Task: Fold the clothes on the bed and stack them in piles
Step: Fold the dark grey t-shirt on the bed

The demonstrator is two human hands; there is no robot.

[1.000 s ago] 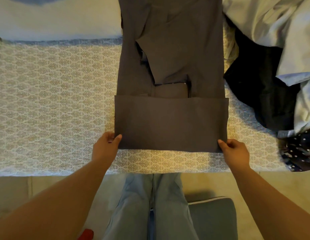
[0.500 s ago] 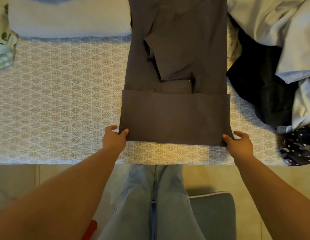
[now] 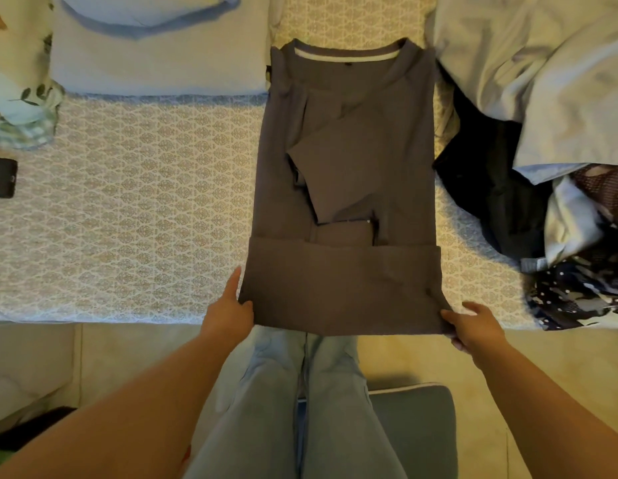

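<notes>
Head view, looking straight down: a grey shirt [image 3: 345, 188] lies lengthwise in the middle of the frame on the patterned bedspread [image 3: 145, 209], collar toward the top, sleeves already turned in across the body, and its lower part folded up into a band across the bottom. The left hand [image 3: 229, 312] pinches the lower left corner of that band, thumb on top and forefinger stretched up along the side edge; the right hand [image 3: 473, 323] grips the lower right corner, fingers curled under the cloth. The folded edge hangs slightly past the near edge of the bed. My judgement is that the step in hand is carrying this band up toward the collar for the next fold. To do it well, both corners should rise together and travel evenly, so the side edges stay lined up with the body beneath and the tucked sleeves are not dragged out of place; the band then wants laying flat and smoothing. A pale blue folded garment [image 3: 155, 63] lies at upper left, a likely spot for a pile, while an unsorted heap of clothes [image 3: 542, 150] fills the right side.
</notes>
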